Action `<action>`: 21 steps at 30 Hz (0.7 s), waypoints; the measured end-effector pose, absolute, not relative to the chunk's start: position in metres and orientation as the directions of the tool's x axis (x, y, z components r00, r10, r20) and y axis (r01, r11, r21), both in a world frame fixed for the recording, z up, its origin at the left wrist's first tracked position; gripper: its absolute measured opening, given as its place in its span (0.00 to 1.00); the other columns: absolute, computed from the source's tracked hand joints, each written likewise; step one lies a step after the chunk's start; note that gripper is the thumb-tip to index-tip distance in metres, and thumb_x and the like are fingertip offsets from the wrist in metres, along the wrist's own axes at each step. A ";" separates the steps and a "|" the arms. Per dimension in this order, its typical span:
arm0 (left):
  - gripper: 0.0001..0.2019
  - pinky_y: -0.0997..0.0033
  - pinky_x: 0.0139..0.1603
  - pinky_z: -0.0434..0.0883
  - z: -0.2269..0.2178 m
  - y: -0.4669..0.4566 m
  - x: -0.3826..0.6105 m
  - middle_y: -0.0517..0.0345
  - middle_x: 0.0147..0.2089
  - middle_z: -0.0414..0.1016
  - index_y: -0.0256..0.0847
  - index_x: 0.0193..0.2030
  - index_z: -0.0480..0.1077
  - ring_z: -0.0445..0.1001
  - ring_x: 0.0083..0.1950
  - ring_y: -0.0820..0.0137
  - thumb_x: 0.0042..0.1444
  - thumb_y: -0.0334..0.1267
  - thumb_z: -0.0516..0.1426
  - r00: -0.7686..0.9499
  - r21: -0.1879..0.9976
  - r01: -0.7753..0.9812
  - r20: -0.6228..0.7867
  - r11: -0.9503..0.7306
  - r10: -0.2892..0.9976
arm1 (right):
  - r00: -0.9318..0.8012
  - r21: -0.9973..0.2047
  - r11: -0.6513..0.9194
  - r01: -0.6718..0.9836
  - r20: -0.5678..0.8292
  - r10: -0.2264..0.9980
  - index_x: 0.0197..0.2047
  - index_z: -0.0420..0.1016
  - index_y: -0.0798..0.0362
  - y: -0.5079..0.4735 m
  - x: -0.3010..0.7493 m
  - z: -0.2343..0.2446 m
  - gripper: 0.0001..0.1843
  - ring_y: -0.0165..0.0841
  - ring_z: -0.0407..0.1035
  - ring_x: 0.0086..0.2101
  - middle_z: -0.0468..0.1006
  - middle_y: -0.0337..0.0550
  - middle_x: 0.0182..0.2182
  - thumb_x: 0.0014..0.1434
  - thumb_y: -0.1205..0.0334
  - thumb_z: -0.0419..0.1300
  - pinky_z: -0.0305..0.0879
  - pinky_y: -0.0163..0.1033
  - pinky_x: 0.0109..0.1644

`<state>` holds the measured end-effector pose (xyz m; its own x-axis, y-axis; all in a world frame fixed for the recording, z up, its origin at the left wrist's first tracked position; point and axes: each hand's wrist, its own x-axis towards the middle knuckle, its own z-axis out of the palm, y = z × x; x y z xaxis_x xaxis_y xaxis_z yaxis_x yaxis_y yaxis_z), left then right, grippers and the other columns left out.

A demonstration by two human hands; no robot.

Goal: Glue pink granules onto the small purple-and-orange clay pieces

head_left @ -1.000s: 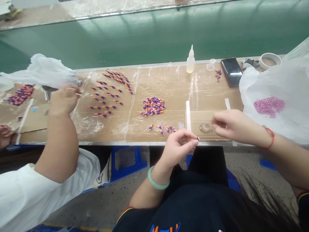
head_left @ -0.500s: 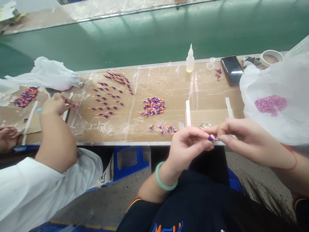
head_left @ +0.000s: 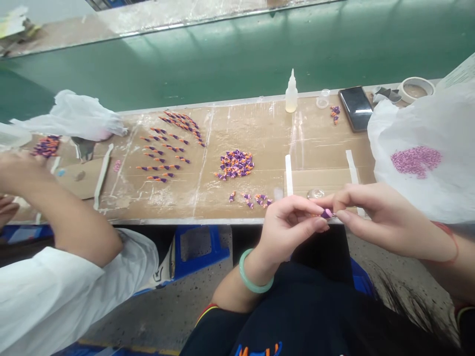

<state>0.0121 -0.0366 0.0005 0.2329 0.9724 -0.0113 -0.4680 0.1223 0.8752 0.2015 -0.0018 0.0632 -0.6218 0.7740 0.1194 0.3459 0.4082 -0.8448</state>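
My left hand (head_left: 289,225) and my right hand (head_left: 365,212) meet over the table's front edge, both pinched on one small purple piece (head_left: 326,213). A little way beyond my fingers lies a small clear dish (head_left: 315,194) on a cardboard sheet. Further in sits a pile of purple and orange pieces (head_left: 235,163), with a few loose ones (head_left: 256,199) nearer me. Rows of joined purple and orange pieces (head_left: 166,148) are laid out to the left.
A glue bottle (head_left: 291,94), a small clear cup (head_left: 322,101), a phone (head_left: 355,108) and a tape roll (head_left: 415,88) stand at the back. A white bag with pink bits (head_left: 415,160) lies on the right. A co-worker's arm (head_left: 63,212) in a white sleeve works at the left.
My right hand came from the clear dish to meet my left hand, and both now pinch the purple piece. The co-worker's hand drew back to the left.
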 end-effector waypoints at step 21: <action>0.09 0.76 0.32 0.82 0.000 -0.038 0.017 0.53 0.36 0.85 0.37 0.33 0.80 0.82 0.30 0.72 0.50 0.39 0.72 0.164 0.877 -0.461 -0.066 0.136 0.984 | -0.638 -0.736 0.523 0.429 0.163 0.752 0.32 0.71 0.52 -0.005 0.199 0.061 0.09 0.29 0.78 0.34 0.83 0.41 0.37 0.65 0.70 0.55 0.69 0.30 0.35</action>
<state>0.0169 -0.0382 -0.0004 0.1639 0.9843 -0.0660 -0.4609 0.1356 0.8770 0.1995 -0.0049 0.0606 -0.6382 0.7524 0.1628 0.4293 0.5234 -0.7360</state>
